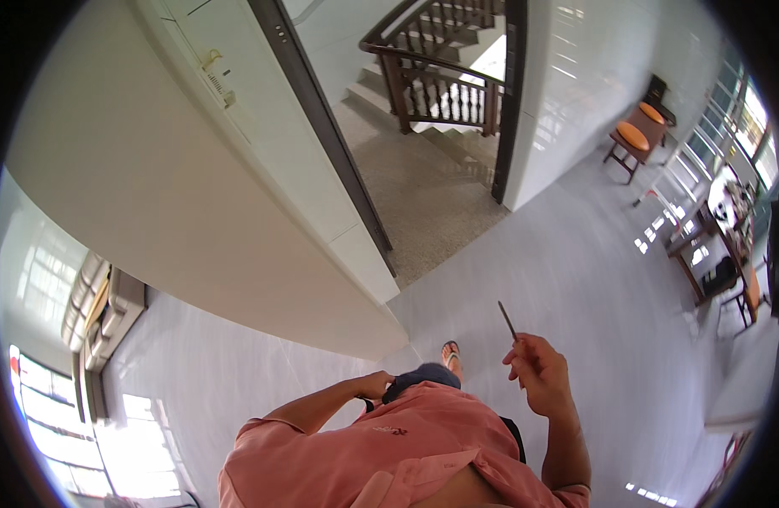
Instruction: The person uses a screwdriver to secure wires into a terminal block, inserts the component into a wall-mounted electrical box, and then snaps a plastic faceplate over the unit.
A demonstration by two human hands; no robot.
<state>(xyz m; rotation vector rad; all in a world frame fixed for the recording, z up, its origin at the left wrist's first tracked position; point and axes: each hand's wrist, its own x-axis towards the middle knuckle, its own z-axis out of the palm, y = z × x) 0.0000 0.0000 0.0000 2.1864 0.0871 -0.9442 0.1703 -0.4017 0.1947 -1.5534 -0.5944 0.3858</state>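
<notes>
My right hand (537, 372) is raised at the lower right, closed on a thin dark metal rod (507, 317) that points forward, its tip over the grey floor. My left hand (371, 384) is at the waist beside my dark shorts (406, 379), fingers bent and partly hidden against the cloth; what it holds, if anything, I cannot make out. One sandalled foot (452, 358) shows on the floor ahead of me.
A doorway with a dark frame (322, 135) opens onto a wooden railing (440, 56) and stone stairs. A pale wall (178, 203) stands left. An orange-seated chair (633, 137), a ladder (685, 169) and a cluttered table (704, 233) line the right; a sofa (110, 309) is far left.
</notes>
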